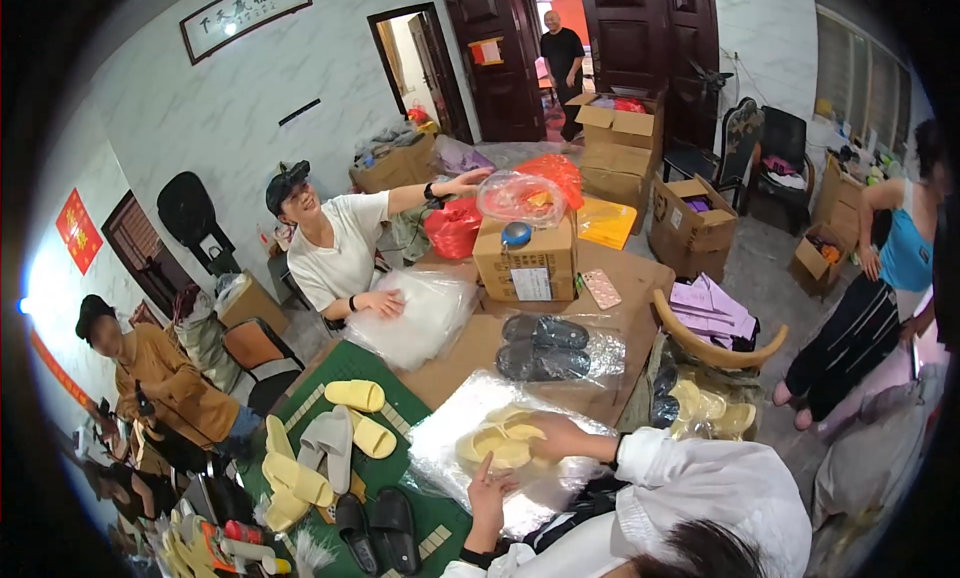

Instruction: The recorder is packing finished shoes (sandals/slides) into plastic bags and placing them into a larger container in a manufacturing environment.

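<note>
Two white-sleeved forearms come in at the lower right. My right hand point(560, 437) is closed around the heel end of a pair of yellow slippers point(500, 444), which lie on or inside shiny clear plastic bags point(445, 418); the film's edges blur which. Just nearer, my left hand point(488, 493) has its index finger stretched toward the slippers and its fingers apart, beside the plastic. Left of the bags, on a green board point(300, 403), are more yellow slippers point(355, 395), grey slippers point(326, 448) and black slippers point(394, 528).
Across the table, a person in a white T-shirt point(340, 243) rests a hand on a stack of clear bags point(415, 318) and reaches over a cardboard box point(525, 258). Bagged dark slippers point(542, 346) and a phone point(601, 289) lie nearby. A curved wooden chair rail point(715, 353) stands right.
</note>
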